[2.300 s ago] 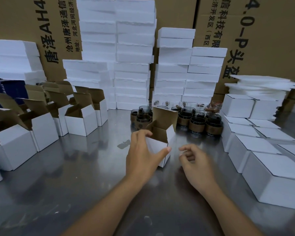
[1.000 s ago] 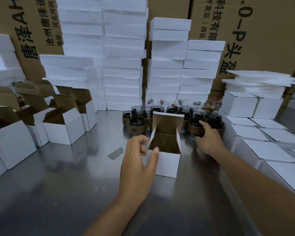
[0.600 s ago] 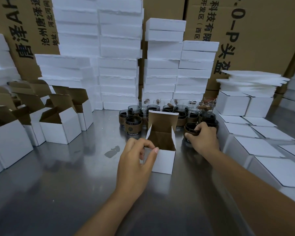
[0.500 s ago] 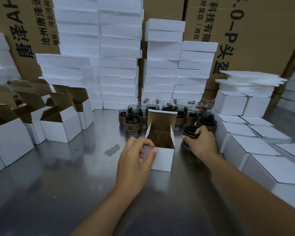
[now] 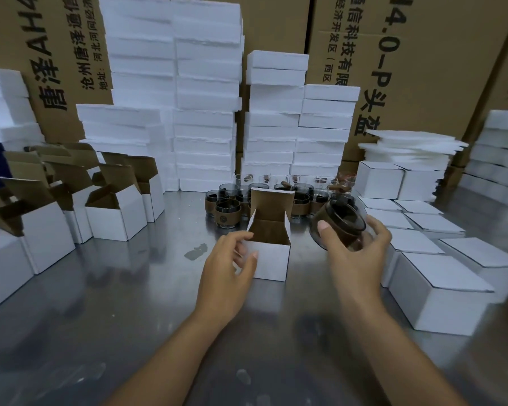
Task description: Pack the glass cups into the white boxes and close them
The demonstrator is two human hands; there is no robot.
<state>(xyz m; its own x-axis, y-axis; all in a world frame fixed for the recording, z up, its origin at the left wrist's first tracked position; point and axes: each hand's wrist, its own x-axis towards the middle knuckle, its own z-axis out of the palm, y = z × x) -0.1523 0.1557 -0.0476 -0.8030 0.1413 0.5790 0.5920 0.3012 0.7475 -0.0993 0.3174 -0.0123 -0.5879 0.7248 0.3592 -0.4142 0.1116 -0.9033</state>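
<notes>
Head view, looking down on the steel tabletop [image 5: 123, 323]. Gripping the box [image 5: 272, 260] near the middle of the tabletop with the left hand [image 5: 228, 281], thumb on the white front face, fingers curled round the left wall, lid flap standing upright at the back, brown inside showing. Holding one cup [image 5: 339, 225] in the right hand [image 5: 357, 260], lifted clear of the tabletop just right of the box, tilted, thumb on the near side, fingers wrapped round the far side, brown band visible through the grip. Behind the box, toward the back edge, more cups [image 5: 227, 213] standing upright, packed close together. Along the left edge, rows of open boxes [image 5: 116, 221], brown flaps up. Along the right edge, closed boxes [image 5: 440, 303] in rows, touching side by side. At the back edge, foam blocks [image 5: 206, 112] stacked high against printed cartons [image 5: 440, 60], and at the back right corner a pile of thin sheets [image 5: 408, 145].
</notes>
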